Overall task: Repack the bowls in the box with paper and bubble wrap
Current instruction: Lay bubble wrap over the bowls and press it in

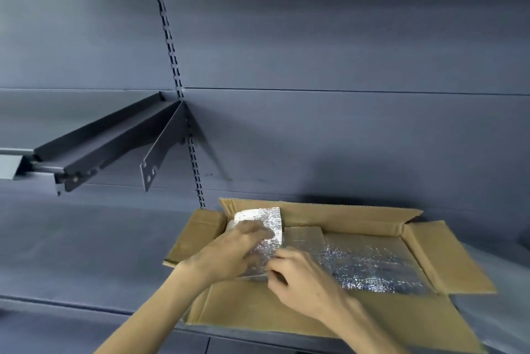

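An open cardboard box (338,322) lies on a grey shelf, its flaps folded outward. Silvery bubble wrap (370,264) lines its floor. At the box's left end a bundle wrapped in the same silvery bubble wrap (263,219) sticks up above the rim. My left hand (232,253) lies flat on this bundle with the fingers spread over it. My right hand (298,276) pinches the wrap's loose edge just to the right of the left hand. No bowl or paper is visible; whatever the wrap covers is hidden.
A dark metal shelf bracket (160,147) and an angled shelf tray (94,147) jut from the grey back wall at left, above the shelf surface (86,253). A slotted upright rail (183,112) runs down the wall behind the box. Clear plastic film (499,322) lies at right.
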Motion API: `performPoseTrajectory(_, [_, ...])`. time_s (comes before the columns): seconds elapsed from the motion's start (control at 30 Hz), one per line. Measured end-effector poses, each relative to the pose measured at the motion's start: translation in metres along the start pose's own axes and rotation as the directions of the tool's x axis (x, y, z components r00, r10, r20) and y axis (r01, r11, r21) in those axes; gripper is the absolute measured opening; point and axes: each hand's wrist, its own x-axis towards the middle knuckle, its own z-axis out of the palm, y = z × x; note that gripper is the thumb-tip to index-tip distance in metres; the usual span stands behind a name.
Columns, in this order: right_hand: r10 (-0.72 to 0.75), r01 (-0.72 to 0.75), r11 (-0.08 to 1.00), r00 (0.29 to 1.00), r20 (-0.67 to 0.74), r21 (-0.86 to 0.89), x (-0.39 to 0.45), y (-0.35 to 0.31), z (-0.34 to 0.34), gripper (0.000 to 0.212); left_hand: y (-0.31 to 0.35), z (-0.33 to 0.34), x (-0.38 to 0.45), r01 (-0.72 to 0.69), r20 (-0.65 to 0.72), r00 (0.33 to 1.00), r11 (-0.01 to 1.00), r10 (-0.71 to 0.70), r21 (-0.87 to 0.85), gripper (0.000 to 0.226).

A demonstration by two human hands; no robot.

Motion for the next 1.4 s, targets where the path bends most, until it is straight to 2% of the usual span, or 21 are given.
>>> performPoseTrajectory(0.1, [0.038,-0.038,0.999,0.999,-0.006,-0.009,-0.004,0.0,-0.001,0.04,-0.005,0.012,0.01,0.06,0.161,0.985,0.997,-0.068,0.054,0.059])
performPoseTrajectory(0.2, [0.06,-0.059,0.998,0.997,-0.048,0.026,-0.009,0.002,0.003,0.053,-0.011,0.018,0.014,0.062,0.232,0.971,0.998,-0.064,0.017,0.068])
performPoseTrajectory(0.33, [0.021,-0.022,1.0,0.981,-0.191,-0.001,-0.008,0.027,-0.003,0.029,-0.018,0.021,0.016,0.088,0.281,0.956,0.996,-0.086,0.005,0.094])
performPoseTrajectory(0.4, [0.053,-0.058,0.998,0.99,-0.132,-0.036,-0.008,0.046,-0.011,0.041,-0.022,0.022,0.017,0.071,0.285,0.955,0.997,-0.077,0.034,0.097])
performPoseTrajectory(0.53, [0.147,-0.14,0.988,0.984,0.099,-0.072,-0.011,0.078,-0.022,0.068,-0.031,0.024,0.021,0.075,0.321,0.942,0.993,-0.1,0.09,0.099])
performPoseTrajectory(0.63, [0.17,-0.159,0.985,0.965,0.202,-0.07,-0.011,0.089,-0.024,0.076,-0.033,0.025,0.023,0.092,0.348,0.93,0.991,-0.12,0.098,0.107])
performPoseTrajectory(0.87, [0.176,-0.137,0.976,0.955,0.238,-0.171,-0.002,0.096,-0.016,0.089,-0.024,0.027,0.032,0.013,0.311,0.948,0.983,-0.071,0.186,0.113])
performPoseTrajectory(0.97, [0.197,-0.149,0.969,0.947,0.254,-0.197,-0.001,0.099,-0.012,0.101,-0.024,0.031,0.031,0.017,0.276,0.959,0.986,-0.063,0.167,0.109])
performPoseTrajectory(1.1, [0.219,-0.162,0.955,0.95,0.223,-0.25,0.001,0.102,-0.008,0.105,-0.026,0.03,0.026,-0.011,0.208,0.978,0.984,-0.028,0.18,0.096])
performPoseTrajectory(1.17, [0.22,-0.173,0.955,0.957,0.188,-0.241,0.0,0.102,-0.008,0.102,-0.026,0.029,0.022,-0.019,0.153,0.988,0.98,-0.012,0.2,0.082])
performPoseTrajectory(1.27, [0.21,-0.189,0.964,0.972,0.101,-0.186,-0.001,0.097,-0.015,0.086,-0.024,0.021,0.016,-0.034,0.039,0.999,0.977,0.026,0.21,0.061])
performPoseTrajectory(1.33, [0.213,-0.209,0.97,0.977,0.017,-0.122,-0.005,0.094,-0.029,0.073,-0.019,0.013,0.016,-0.041,-0.058,0.997,0.982,0.053,0.183,0.055])
performPoseTrajectory(1.4, [0.209,-0.216,0.973,0.974,-0.087,-0.081,-0.017,0.097,-0.048,0.066,-0.014,0.004,0.015,-0.037,-0.083,0.995,0.985,0.051,0.166,0.058])
